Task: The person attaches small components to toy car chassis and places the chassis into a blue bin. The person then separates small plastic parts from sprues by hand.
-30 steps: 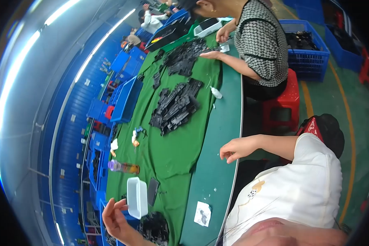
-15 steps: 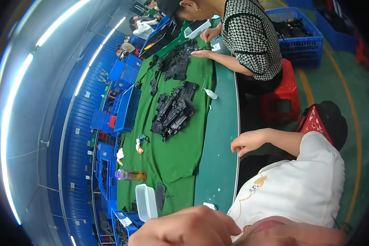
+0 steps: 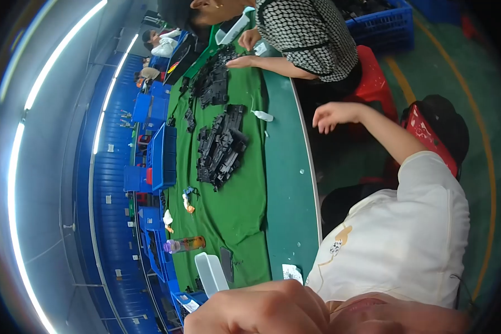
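Observation:
The view lies turned on its side. My right hand (image 3: 335, 117) is out over the gap beside the green table's (image 3: 289, 200) edge, fingers loosely bent and apart, holding nothing. My left hand (image 3: 261, 309) is very close to the camera, beside my chin, with its fingers curled; whatever they hold is hidden. Just past it stands a white plastic tray (image 3: 210, 273), with a dark flat piece (image 3: 227, 264) alongside. A pile of black plastic parts (image 3: 221, 146) lies on the green cloth (image 3: 239, 211). Near the cloth's edge lies a small white squeeze bottle (image 3: 263, 116).
A co-worker (image 3: 306, 39) sits farther along the table, hands by another black pile (image 3: 211, 83). A drink bottle (image 3: 185, 244) and blue bins (image 3: 164, 156) line the far side. A red stool (image 3: 373, 83) and a blue crate (image 3: 381, 30) stand on the floor.
My right hand has moved away from the table edge, toward the co-worker's side, with the arm stretched out more. The whole view has shifted a little. My left hand stays near the camera.

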A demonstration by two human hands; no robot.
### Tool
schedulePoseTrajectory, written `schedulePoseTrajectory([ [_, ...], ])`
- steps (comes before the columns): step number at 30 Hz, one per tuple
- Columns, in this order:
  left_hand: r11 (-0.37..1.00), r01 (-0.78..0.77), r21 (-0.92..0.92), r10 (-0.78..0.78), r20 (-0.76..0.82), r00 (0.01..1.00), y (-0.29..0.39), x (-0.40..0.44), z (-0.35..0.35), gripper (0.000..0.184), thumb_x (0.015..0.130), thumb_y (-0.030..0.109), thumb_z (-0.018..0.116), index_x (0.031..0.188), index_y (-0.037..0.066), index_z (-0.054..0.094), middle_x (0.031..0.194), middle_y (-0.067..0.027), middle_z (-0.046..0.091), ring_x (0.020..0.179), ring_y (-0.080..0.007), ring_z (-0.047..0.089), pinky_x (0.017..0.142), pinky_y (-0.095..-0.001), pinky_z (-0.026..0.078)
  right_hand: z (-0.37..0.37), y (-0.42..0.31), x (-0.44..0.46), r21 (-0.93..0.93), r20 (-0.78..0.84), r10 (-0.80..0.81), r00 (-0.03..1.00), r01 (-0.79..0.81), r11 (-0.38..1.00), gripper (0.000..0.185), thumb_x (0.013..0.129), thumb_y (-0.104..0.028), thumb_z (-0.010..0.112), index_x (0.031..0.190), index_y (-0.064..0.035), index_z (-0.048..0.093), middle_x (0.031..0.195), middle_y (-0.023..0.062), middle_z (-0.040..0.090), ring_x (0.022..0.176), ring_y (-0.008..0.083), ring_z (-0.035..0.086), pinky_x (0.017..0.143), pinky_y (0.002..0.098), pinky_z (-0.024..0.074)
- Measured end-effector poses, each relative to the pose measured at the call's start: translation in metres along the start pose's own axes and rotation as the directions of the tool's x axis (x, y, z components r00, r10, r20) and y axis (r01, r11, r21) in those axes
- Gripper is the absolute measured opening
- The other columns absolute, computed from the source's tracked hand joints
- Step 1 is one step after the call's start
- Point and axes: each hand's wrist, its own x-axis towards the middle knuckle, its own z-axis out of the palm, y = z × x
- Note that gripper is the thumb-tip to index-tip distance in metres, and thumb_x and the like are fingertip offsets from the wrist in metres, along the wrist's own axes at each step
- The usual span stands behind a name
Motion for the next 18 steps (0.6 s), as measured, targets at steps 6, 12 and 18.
schedulePoseTrajectory([
  [6,0.981,0.192,0.04,-0.192,0.011,0.981,0.013,-0.004,-0.001,0.007,0.067,0.001,0.06,0.064,0.002,0.055,0.075,-0.0097,0.046,0.063,-0.0125,0.043,0.049,-0.0151,0.041,-0.086,0.084,-0.065,0.388,-0.422,0.263,0.868,-0.089,0.917,0.021,0.074,-0.026,0.058,0.091,-0.0131,0.053,0.078,-0.0011,0.054,0.068,0.0084,0.053,0.058,0.0203,0.0429],
  [12,0.993,-0.056,0.104,0.05,0.055,0.997,-0.003,0.003,0.004,0.008,0.064,-0.002,0.061,0.067,0.002,0.054,0.074,-0.0108,0.047,0.062,-0.0133,0.043,0.047,-0.0152,0.04,-0.193,0.163,-0.185,0.414,-0.896,0.334,0.292,0.278,0.867,0.013,0.072,-0.025,0.059,0.076,-0.0142,0.054,0.065,-0.0031,0.053,0.055,0.0071,0.049,0.048,0.0198,0.0395],
  [18,0.935,0.212,0.286,-0.128,-0.285,0.95,0.029,-0.02,0.036,0.011,0.061,-0.006,0.061,0.069,-0.001,0.055,0.075,-0.0138,0.049,0.062,-0.0153,0.044,0.047,-0.0178,0.04,-0.34,0.171,-0.255,0.218,-0.973,0.191,0.126,0.769,0.602,0.01,0.07,-0.018,0.062,0.068,-0.009,0.057,0.064,0.0009,0.058,0.06,0.0105,0.056,0.053,0.0233,0.0459],
])
